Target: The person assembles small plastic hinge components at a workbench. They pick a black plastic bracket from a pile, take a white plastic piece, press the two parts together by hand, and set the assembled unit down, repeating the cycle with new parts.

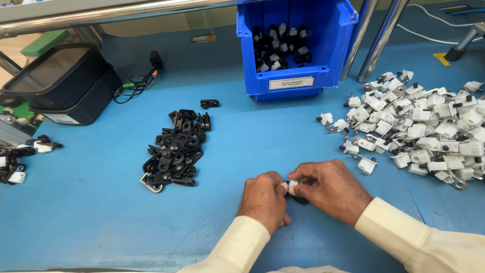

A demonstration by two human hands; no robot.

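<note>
White and black plastic meet in the small part (294, 191) pinched between both hands near the front edge of the desk, roughly at its middle; only a pale block and a dark rounded bit beneath it show, the rest being hidden by the fingers. Left hand (263, 200) is curled with thumb and forefinger closed on the part's left side, and the right hand (331, 189) closes its fingertips on the white block from the other side, so both are grasping the same piece. Doing this well probably calls for a square, even squeeze with the two halves lined up before pressing, holding the piece low over the desk (101, 217) so nothing springs away. Its surface is a smooth blue mat, faintly scuffed. Left of the hands, toward the desk's centre, lies a heap of black brackets (175, 150), flat, glossy and pierced with holes, one metal-edged piece at its lower corner. Along the right edge spreads a wide pile of white parts (424, 126), blocky bodies with black studs and thin bright metal tabs. At the back edge stands a blue bin (295, 76) of hard moulded plastic holding mixed black-and-white pieces, and at the back left corner sits a dark lidded tub (60, 83)
</note>
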